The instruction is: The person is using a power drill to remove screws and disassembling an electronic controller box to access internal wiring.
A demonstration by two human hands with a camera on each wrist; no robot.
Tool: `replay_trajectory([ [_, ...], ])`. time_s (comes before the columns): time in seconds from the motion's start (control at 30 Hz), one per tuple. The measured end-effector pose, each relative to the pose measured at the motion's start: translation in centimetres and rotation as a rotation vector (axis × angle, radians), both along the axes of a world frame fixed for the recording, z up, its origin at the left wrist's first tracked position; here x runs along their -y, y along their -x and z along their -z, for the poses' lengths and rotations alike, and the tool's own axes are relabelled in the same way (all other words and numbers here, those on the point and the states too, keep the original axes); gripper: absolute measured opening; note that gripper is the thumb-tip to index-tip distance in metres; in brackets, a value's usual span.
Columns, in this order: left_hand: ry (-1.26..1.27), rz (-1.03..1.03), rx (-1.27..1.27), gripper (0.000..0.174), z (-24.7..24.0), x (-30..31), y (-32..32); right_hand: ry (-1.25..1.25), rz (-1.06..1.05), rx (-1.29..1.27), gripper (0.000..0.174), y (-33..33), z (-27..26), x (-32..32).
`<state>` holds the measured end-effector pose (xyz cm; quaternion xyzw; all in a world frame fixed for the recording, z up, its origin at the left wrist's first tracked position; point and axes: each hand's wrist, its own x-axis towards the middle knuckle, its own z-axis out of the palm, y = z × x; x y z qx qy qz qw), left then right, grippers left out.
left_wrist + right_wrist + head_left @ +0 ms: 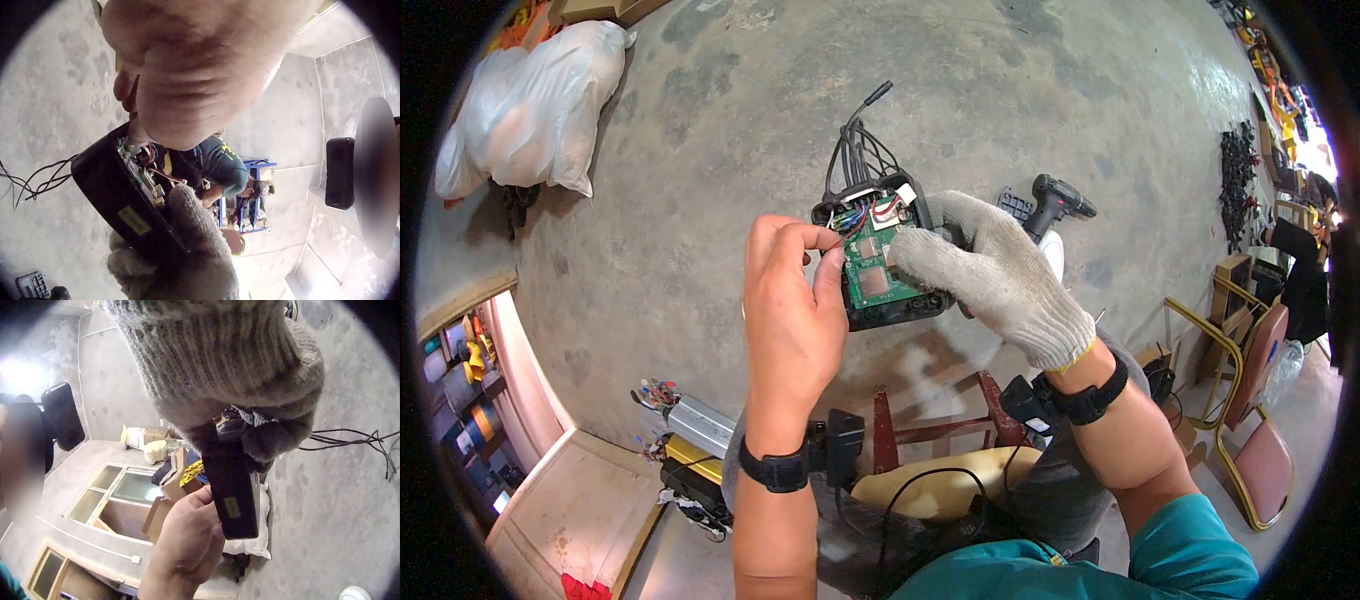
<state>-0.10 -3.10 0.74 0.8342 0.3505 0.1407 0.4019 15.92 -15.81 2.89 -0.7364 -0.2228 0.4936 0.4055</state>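
Observation:
A black plastic housing (pixel 880 318) lies open side up between my hands, with a green circuit board (pixel 872 268) inside it. Thin coloured wires (pixel 856 218) run across the board's far end, and black cables (pixel 855 150) leave the housing beyond them. My right hand (pixel 1000 270), in a knitted glove, grips the housing's right side, its thumb over the board. My bare left hand (pixel 792 290) is at the left edge, thumb and forefinger pinching a thin wire beside the board; the fingertips partly hide it. In the left wrist view, a pale label (pixel 134 220) shows on the housing's side.
A cordless drill (pixel 1055 205) lies on the concrete floor beyond my right hand. A stuffed white bag (pixel 540 110) is at the far left. Metal-cased units (pixel 700 425) sit at lower left, a wooden stool (pixel 930 430) before me, and chairs (pixel 1260 450) at right.

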Motion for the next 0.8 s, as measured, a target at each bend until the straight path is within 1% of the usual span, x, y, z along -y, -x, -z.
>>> replay_trajectory([
  [0.07, -0.001, -0.014, 0.008, 0.010, 0.2, 0.1, 0.0, -0.126, 0.039, 0.010, 0.047, 0.3, 1.1, 0.1],
  [0.2, 0.004, -0.047, 0.028, 0.009, 0.4, 0.2, 0.0, -0.085, 0.029, 0.010, 0.048, 0.3, 1.2, 0.2],
  [0.3, 0.009, -0.058, 0.044, 0.009, 0.6, 0.2, 0.0, -0.069, 0.054, -0.050, 0.051, 0.2, 0.9, 0.0],
  [0.47, 0.032, -0.099, 0.053, 0.009, 0.8, 0.4, -0.1, -0.127, 0.073, -0.084, 0.049, 0.3, 1.1, 0.0],
  [0.6, 0.043, -0.123, 0.068, 0.009, 0.9, 0.5, -0.2, -0.105, 0.074, -0.090, 0.048, 0.3, 0.9, 0.0],
  [0.67, 0.042, -0.126, 0.071, 0.009, 1.0, 0.6, -0.2, -0.135, 0.094, -0.148, 0.046, 0.3, 0.8, 0.0],
  [0.8, 0.038, -0.137, 0.086, 0.009, 1.2, 0.7, -0.3, -0.111, 0.069, -0.105, 0.046, 0.4, 1.2, 0.1],
])
